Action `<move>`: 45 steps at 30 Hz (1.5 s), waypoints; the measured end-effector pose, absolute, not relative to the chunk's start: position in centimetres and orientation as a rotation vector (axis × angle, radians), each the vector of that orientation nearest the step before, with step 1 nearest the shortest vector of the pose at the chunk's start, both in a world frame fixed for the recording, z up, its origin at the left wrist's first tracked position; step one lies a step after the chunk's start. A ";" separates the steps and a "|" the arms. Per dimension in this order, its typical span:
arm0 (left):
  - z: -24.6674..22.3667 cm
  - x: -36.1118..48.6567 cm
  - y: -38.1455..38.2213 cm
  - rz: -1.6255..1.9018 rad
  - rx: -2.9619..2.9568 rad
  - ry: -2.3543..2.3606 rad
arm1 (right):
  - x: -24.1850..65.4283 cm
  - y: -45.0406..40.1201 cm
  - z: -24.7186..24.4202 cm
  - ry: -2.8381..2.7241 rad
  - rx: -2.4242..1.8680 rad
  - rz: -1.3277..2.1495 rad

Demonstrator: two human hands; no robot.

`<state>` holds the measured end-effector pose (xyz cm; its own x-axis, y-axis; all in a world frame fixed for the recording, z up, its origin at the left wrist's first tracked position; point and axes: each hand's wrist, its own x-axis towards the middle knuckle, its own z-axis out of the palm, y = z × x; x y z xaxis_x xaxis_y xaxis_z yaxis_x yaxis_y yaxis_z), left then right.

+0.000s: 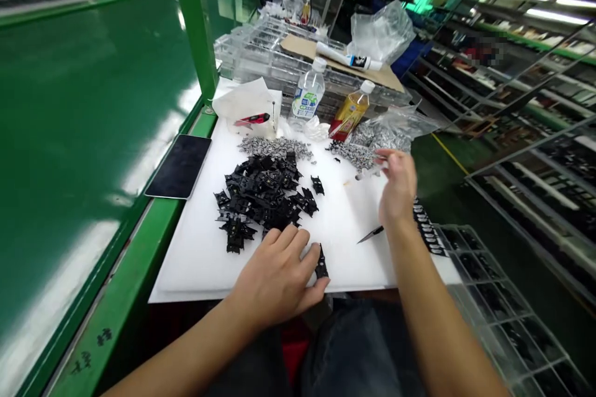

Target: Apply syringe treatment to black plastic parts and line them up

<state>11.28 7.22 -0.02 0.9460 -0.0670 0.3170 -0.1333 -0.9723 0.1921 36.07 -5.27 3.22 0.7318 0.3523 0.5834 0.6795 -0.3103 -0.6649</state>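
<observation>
Under rows of fluorescent ceiling lights (554,15), we are working at a glossy green workbench (93,136), with a white plastic cutting board (195,260) lying on it. Our left hand (274,279) is resting palm down on the board, relaxed and not clenched, with its thumb side touching a loose black moulded plastic piece (321,263). A large heap of matching black plastic pieces (261,195) is lying just beyond those fingers, in the middle of the board. Our right hand (398,189) is hovering above the board with its fingers curled, slightly blurred, near a heap of small silver metal parts (354,155); we cannot tell whether it is grasping anything. A narrow steel knife blade (370,234) is lying on the board below that wrist. Another silver heap (274,147) is spreading along the far side of the black pile, beside a red-and-black utility knife (251,119) resting on crumpled white paper. Beyond these, a clear water bottle (308,92) and an amber drink bottle (351,111) are standing upright before stacked clear plastic trays (261,53). A black tablet (179,165) is lying on the green bench left of the board, and a wire rack holding black parts (493,298) is sitting at our right.
</observation>
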 end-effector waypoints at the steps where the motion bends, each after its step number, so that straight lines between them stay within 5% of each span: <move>1: -0.1 11.3 7.2 0.467 2.886 -0.147 | 34.9 -5.3 3.6 -0.772 -1.875 -0.561; 4: -0.4 11.2 7.2 0.493 2.881 -0.150 | 32.0 -3.6 5.2 -0.967 -1.928 -0.785; 9: -0.4 11.2 7.3 0.515 2.878 -0.162 | 33.2 2.5 6.0 -1.319 -2.612 -0.356; 15: -0.3 11.2 7.3 0.542 2.890 -0.166 | 37.0 4.4 4.0 -1.389 -2.770 -0.132; 25: -0.2 11.2 7.3 0.489 2.893 -0.170 | 32.4 -1.4 6.7 -1.372 -2.490 -0.153; 32: -0.1 11.3 7.2 0.513 2.898 -0.197 | 24.1 -12.5 2.6 -1.230 -2.268 0.147; 45: -0.1 11.5 7.2 0.506 2.905 -0.207 | 23.8 -13.3 1.0 -1.073 -2.262 0.179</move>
